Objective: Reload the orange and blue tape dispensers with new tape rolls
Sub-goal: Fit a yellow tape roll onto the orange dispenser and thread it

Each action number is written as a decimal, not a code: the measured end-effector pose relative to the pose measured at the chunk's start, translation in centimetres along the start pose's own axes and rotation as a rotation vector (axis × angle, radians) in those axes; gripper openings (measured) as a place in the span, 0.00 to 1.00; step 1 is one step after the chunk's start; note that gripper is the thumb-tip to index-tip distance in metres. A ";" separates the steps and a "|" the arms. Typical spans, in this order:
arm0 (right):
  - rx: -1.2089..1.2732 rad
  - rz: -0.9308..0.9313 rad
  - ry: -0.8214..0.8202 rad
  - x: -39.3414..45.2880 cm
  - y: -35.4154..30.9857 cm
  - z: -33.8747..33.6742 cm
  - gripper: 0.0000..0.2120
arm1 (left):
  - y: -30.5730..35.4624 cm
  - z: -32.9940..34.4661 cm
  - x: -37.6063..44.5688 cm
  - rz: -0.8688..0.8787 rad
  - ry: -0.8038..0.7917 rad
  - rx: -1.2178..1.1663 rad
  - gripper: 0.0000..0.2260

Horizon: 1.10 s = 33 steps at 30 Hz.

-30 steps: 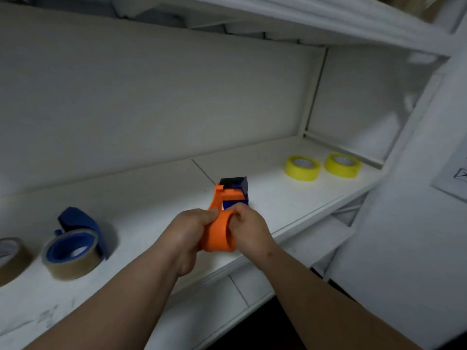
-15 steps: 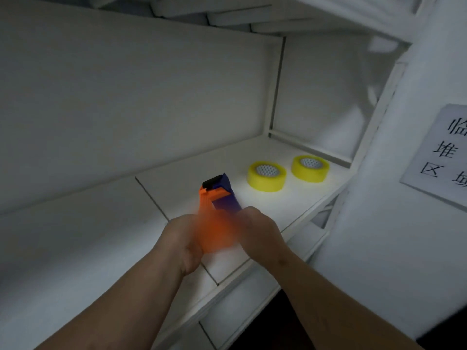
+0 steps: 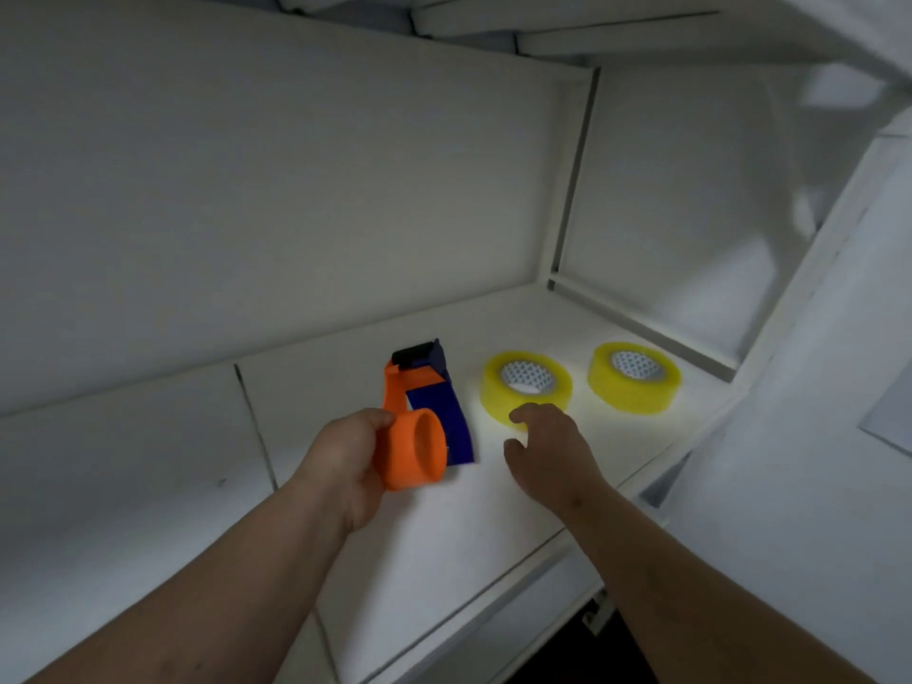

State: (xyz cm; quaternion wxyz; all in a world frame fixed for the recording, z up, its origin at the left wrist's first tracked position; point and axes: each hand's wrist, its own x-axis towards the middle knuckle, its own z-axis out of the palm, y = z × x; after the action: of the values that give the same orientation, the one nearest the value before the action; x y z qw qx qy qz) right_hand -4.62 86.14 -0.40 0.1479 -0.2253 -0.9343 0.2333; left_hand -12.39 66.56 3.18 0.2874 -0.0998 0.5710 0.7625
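Note:
My left hand [image 3: 345, 459] grips the orange tape dispenser [image 3: 412, 436] by its round orange hub, whose core holds no roll; a dark blue flap and a black cutter head point away from me. My right hand [image 3: 548, 449] hovers open just right of the dispenser, fingers spread, its fingertips over the near edge of the nearer yellow tape roll [image 3: 530, 385]. A second yellow tape roll [image 3: 636, 375] lies flat further right on the white shelf [image 3: 148, 486]. The blue dispenser is out of view.
The shelf has a white back wall and a right side wall [image 3: 691, 214] close behind the rolls. Another shelf board [image 3: 592, 27] hangs overhead. The shelf's front edge [image 3: 518, 580] runs diagonally below my arms, with a dark gap beneath.
My right hand has let go of the orange dispenser and moved right toward the nearer yellow roll. My view has swung right, so the blue dispenser and brown rolls have left the frame.

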 end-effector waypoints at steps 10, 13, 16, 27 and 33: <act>-0.417 -0.325 -0.098 8.3 5.4 -0.3 0.28 | -1.9 4.7 2.0 0.067 0.220 -0.111 0.13; -0.437 -0.299 -0.194 9.2 5.4 0.5 0.31 | -2.4 4.9 2.0 0.089 0.272 -0.160 0.13; -0.446 -0.286 -0.196 9.7 5.4 1.1 0.32 | -2.5 4.7 1.8 0.106 0.306 -0.190 0.14; 0.133 -0.059 -0.175 9.0 3.3 -0.7 0.17 | -1.2 3.2 2.0 0.176 0.304 -0.235 0.12; 1.128 0.174 -0.410 6.8 0.6 -2.9 0.07 | -0.2 2.3 1.4 0.205 0.304 -0.212 0.09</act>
State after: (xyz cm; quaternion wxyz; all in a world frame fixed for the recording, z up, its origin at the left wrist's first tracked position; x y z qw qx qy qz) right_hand -9.15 91.01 2.95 0.0419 -0.1382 -0.6542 0.7424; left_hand -13.08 69.18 3.09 0.1067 -0.1847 0.5316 0.8197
